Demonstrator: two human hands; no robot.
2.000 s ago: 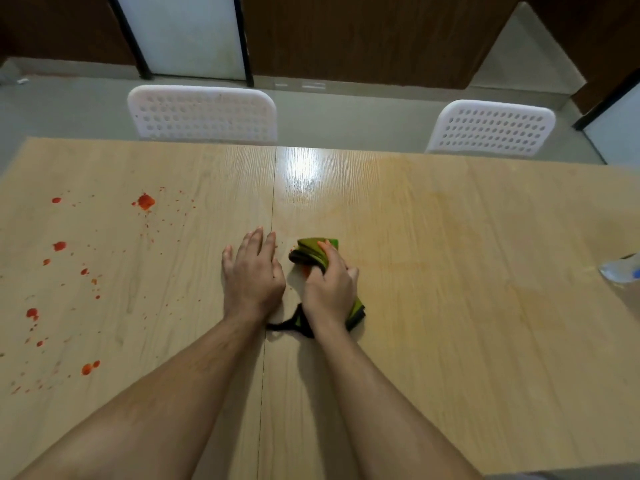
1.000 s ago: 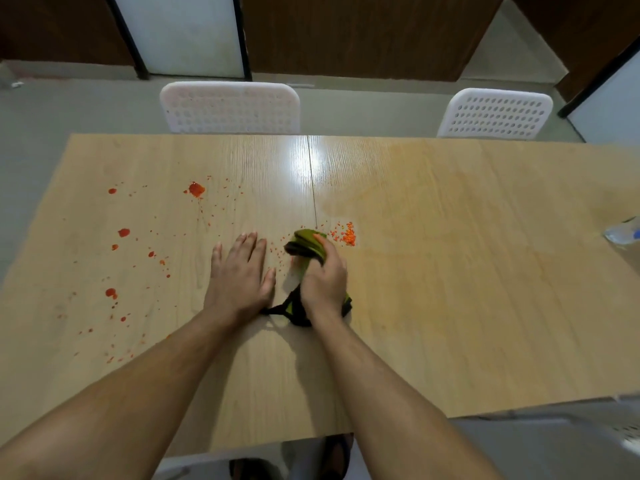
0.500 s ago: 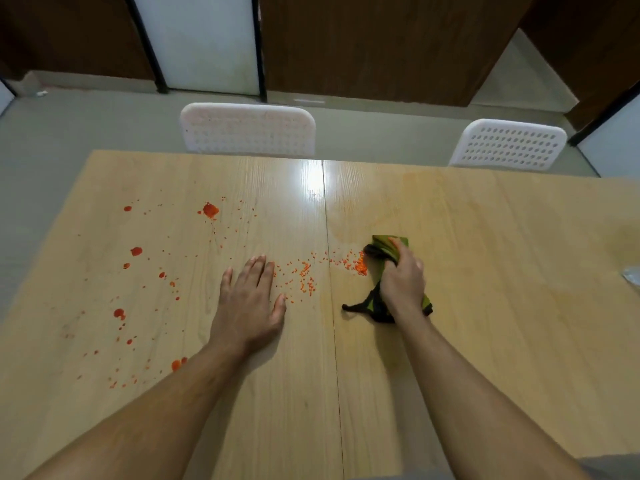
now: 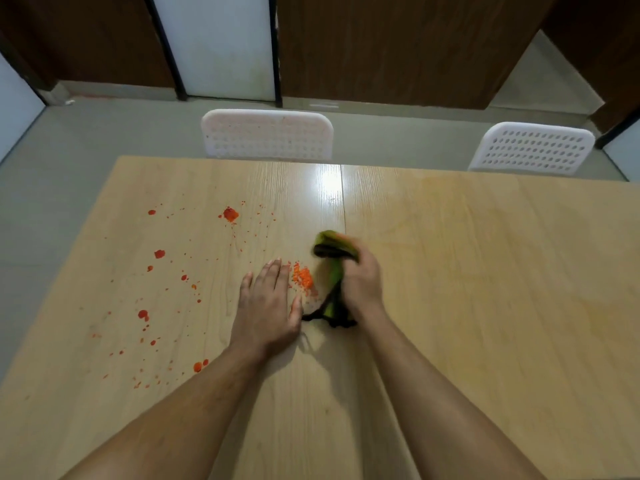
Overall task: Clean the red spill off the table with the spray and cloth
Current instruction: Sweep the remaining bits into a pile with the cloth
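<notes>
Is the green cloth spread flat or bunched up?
Bunched up: the green cloth sits wadded under the gripping right hand, a dark strap trailing out.

Light tan wood-grain table top (image 4: 467, 289) has bright red splatter spots (image 4: 230, 214) all over its left half, plus a little orange-red speckled patch (image 4: 302, 278). The bunched-up cloth (image 4: 333, 268) is olive green with black edging. Both perforated plastic chair backs (image 4: 266, 134) are white with a dotted hole pattern.

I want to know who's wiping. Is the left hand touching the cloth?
Apart. In the head view the left hand lies flat on the table, with bare wood between its thumb and the cloth, which the right hand grips.
</notes>
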